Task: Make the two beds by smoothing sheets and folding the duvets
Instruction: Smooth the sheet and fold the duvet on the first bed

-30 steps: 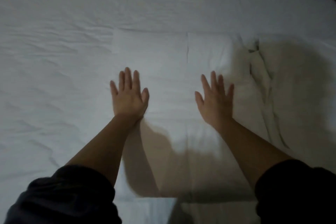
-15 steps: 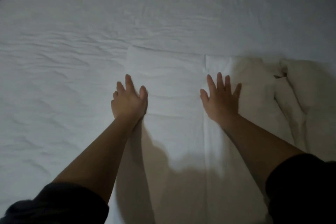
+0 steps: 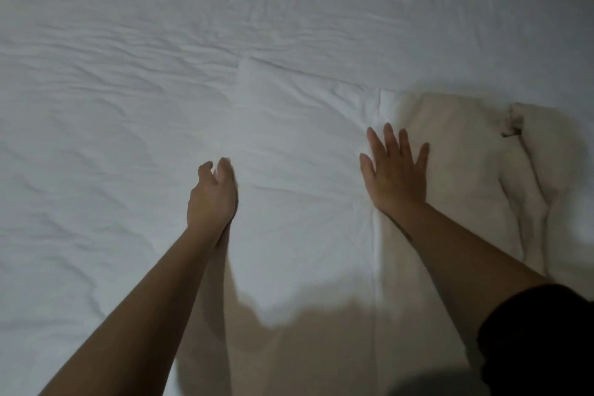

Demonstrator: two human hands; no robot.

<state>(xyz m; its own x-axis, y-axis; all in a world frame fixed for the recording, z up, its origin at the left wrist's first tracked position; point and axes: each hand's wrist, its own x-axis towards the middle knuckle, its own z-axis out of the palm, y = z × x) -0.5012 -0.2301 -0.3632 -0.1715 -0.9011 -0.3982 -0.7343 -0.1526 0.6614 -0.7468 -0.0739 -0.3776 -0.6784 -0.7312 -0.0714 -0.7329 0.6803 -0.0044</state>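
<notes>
Left hand (image 3: 212,193) changed since half second ago: our fingers curled further in, while right hand (image 3: 397,177) stayed flat. We cannot tell whether left grip pinches cloth or holds nothing, as fingertips are blurred. Right grip spread wide, fingers straight and splayed, palm pressing folded duvet (image 3: 305,145) beside straight lengthwise seam. Duvet is soft white rectangular slab lying on sheet (image 3: 112,100) just ahead of us, its right part rumpled into puffy ridges. Sheet white, matte, finely creased. Dark sleeve (image 3: 540,341) on our right forearm
</notes>
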